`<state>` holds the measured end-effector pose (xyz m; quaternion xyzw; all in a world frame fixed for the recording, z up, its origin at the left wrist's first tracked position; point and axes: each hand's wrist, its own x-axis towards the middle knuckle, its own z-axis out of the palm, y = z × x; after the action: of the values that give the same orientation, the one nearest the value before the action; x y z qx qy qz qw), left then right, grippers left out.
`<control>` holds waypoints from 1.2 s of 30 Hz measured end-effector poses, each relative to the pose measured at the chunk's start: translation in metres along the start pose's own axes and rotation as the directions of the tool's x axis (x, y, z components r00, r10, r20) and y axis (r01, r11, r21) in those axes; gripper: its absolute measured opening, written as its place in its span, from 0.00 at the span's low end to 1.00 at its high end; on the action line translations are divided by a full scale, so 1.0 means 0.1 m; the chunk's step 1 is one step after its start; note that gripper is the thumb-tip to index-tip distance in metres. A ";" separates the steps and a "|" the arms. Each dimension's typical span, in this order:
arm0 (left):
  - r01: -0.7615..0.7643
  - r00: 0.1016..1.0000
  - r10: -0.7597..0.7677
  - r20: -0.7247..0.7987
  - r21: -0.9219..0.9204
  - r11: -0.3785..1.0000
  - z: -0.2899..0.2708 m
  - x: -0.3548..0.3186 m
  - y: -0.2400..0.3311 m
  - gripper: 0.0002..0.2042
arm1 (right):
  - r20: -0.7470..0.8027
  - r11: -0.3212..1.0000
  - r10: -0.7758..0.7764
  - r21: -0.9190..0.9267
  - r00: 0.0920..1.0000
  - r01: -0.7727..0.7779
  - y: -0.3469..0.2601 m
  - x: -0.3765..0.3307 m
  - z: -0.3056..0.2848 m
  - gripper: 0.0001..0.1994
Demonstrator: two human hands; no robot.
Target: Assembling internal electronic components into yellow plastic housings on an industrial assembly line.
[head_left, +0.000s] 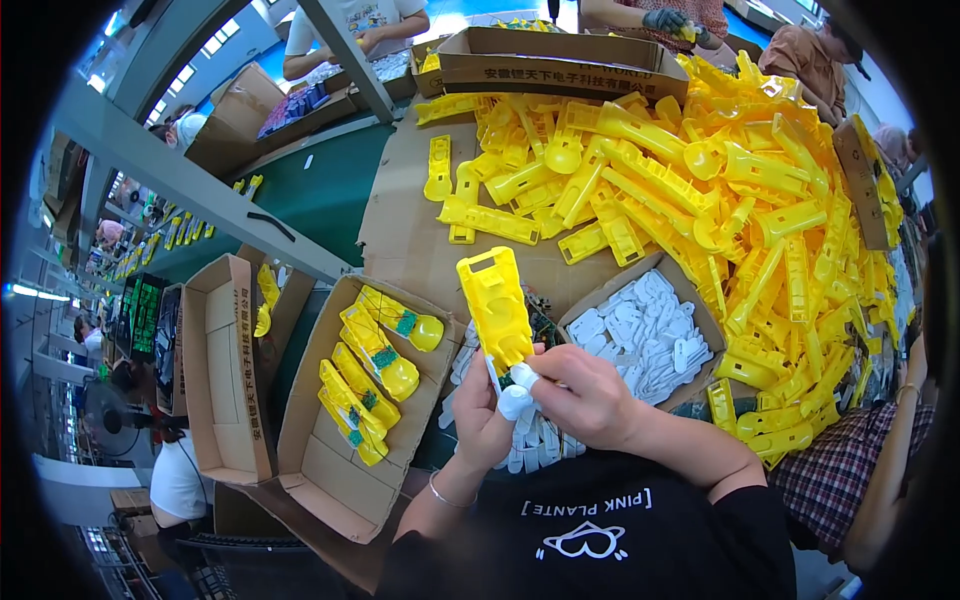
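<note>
A long yellow plastic shell [497, 300] stands tilted up in front of my chest, its hollow, ribbed side toward me. My left hand [482, 425] is closed round its lower end, with a white cover on the thumb. Against the same end press the closed fingers of my right hand [585, 395], one fingertip also in a white cover. A bit of green shows between the fingertips and the shell; whether they pinch a small part there is hidden. Just left lies an open cardboard box [345, 490] holding several yellow shells [378, 352] with green circuit boards and wires.
A big heap of yellow shells [640, 170] covers the bench's far and right side. A carton of flat white plastic pieces [645, 330] sits right of my hands, with more white pieces [540, 445] below them. A grey metal post [200, 180] slants across the left. Co-workers sit around.
</note>
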<state>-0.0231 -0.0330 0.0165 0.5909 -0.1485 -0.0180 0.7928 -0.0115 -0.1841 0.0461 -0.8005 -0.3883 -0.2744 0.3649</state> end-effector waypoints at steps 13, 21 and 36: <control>0.035 0.975 -0.083 -0.208 -0.221 0.975 -0.10 0.31 0.31 0.16 | 0.810 0.460 0.118 0.468 0.574 -0.755 0.13 -0.23 0.08 0.17; -0.033 0.999 0.014 0.030 0.856 0.516 -0.46 0.35 0.43 0.36 | 0.803 0.077 0.380 0.468 0.460 -0.880 0.40 0.31 -0.60 0.09; 0.222 0.975 -0.222 0.019 -0.037 0.974 -0.17 0.16 0.10 0.22 | -0.059 0.916 0.387 0.137 0.920 -0.377 0.11 0.19 -0.23 0.11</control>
<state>-0.0052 -0.0175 0.0250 0.5882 -0.0869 -0.1136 0.7960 0.0046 -0.1993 0.0690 -0.8246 -0.2248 -0.2071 0.4760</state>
